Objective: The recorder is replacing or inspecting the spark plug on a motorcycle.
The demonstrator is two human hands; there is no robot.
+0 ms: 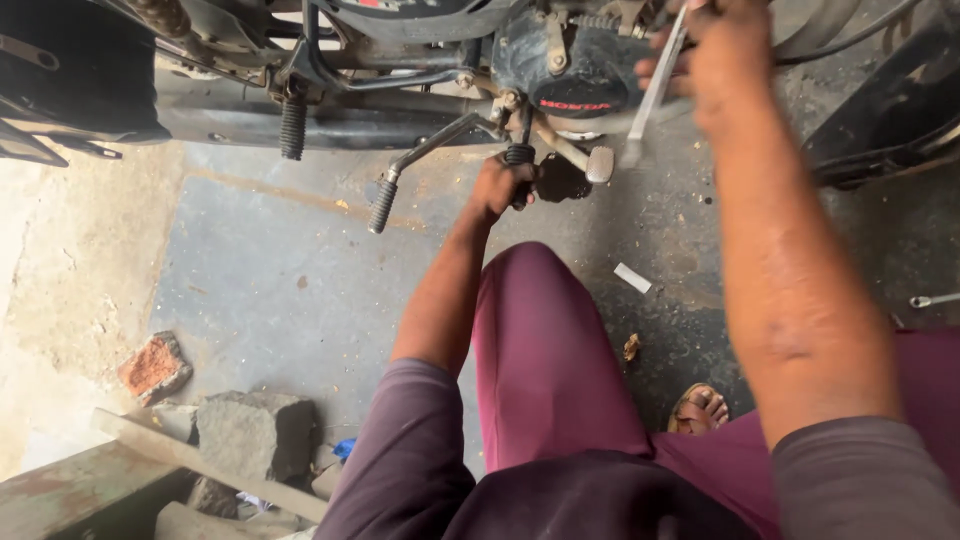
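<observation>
Head view: your left hand is closed around the rubber footpeg low on the motorcycle engine, bracing it. Your right hand is fisted on a flat metal tool, blade angled down beside the engine cover. The kick lever hangs free to the left. Looks like mid-prying or loosening; next move needs firm bracing and a controlled push.
</observation>
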